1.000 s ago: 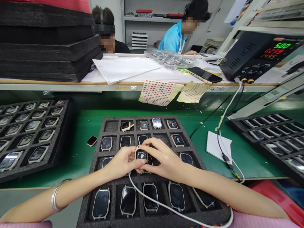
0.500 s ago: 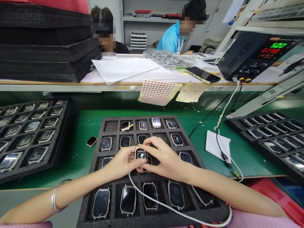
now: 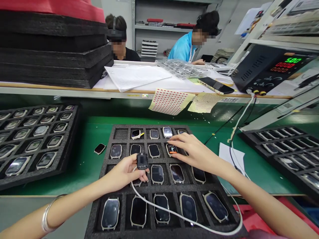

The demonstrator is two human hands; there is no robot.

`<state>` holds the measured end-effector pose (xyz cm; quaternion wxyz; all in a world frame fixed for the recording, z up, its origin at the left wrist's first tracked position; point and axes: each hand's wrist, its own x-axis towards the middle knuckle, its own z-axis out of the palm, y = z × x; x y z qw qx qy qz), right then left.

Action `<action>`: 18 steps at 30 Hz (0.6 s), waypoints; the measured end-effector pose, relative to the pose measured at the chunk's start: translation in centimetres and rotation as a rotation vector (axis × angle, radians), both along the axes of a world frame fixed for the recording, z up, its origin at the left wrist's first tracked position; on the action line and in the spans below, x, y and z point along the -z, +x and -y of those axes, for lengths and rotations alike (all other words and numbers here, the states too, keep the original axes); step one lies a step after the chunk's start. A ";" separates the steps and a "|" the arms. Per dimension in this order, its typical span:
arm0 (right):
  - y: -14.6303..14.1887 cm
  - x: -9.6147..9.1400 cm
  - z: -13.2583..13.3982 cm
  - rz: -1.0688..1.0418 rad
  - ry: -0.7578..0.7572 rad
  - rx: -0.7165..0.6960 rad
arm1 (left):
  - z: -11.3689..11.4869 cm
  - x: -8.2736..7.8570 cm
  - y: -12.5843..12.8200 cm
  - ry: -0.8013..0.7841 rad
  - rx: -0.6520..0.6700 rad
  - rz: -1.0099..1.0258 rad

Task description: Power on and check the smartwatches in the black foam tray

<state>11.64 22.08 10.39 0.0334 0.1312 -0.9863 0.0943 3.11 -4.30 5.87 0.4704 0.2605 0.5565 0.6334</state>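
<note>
My left hand [image 3: 128, 171] is closed on a small black charging dock [image 3: 142, 161], with a white cable [image 3: 174, 217] trailing from it across the tray. Between the thumb and fingers of my right hand [image 3: 191, 149] is a smartwatch case [image 3: 171, 149] with a lit screen, orange along its lower edge. It is at a compartment in the second row of the black foam tray [image 3: 122, 128]; whether it touches the bottom I cannot tell. Around both hands, strapless watch cases such as a dark one [image 3: 157, 174] lie in their compartments. My left hand partly covers one of them.
A loose watch case [image 3: 100, 148] lies on the green mat left of the tray. Other filled foam trays stand at left [image 3: 72, 132] and right [image 3: 251, 132]. A power supply [image 3: 269, 69] and a phone [image 3: 216, 85] are on the shelf. Two people sit beyond.
The watch has come off the dock and moved right and away in my right hand, to a compartment. The dock stays in my left hand. The power supply's lower readings dropped to zero.
</note>
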 end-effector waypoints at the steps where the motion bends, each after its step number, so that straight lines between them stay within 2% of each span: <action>1: -0.4 -0.4 0.7 -0.001 0.021 -0.042 | 0.1 0.0 0.0 -0.003 -0.007 0.007; 5: -3.2 -0.8 3.9 0.126 0.142 -0.213 | 0.2 0.2 -0.2 -0.015 -0.057 0.065; 7: -4.4 -0.5 4.6 0.161 0.204 -0.228 | 0.2 0.2 -0.3 -0.024 -0.075 0.095; 9: -5.0 -0.3 4.6 0.171 0.198 -0.223 | 0.3 0.2 -0.3 -0.023 -0.082 0.114; 11: -5.0 -0.4 4.2 0.171 0.102 -0.199 | 0.3 0.3 -0.3 -0.014 -0.084 0.123; 15: -4.1 -1.3 4.6 0.102 -0.226 -0.146 | 0.4 0.5 -0.3 0.023 -0.075 0.119; 18: -3.4 -1.5 6.3 0.061 -0.304 -0.227 | 0.4 0.6 -0.4 0.058 -0.068 0.108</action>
